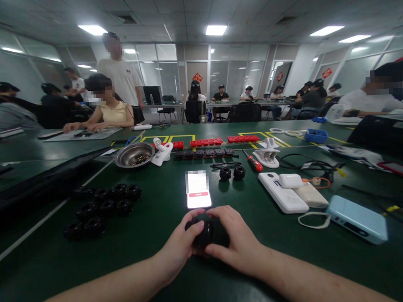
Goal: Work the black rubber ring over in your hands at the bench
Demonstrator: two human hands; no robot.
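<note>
Near the table's front middle, my left hand [181,244] grips a black round part [203,232], its thumb lying over the top. My right hand [238,241] curves around the same part from the other side, thumb and fingertips at its edges. The fingers hide much of the part, so its exact kind does not show. Just beyond my hands lies a phone [199,200] with a lit screen. Two similar black round parts [232,173] stand behind it to the right. Several more black ring-shaped parts [106,205] are grouped on the left.
A metal bowl [134,150] of small pieces, red trays [206,142] and a black strip of parts [205,154] sit farther back. To the right are a screwdriver [253,162], a white power bank [281,194], a light-blue device [357,219] and cables. Other people work beyond.
</note>
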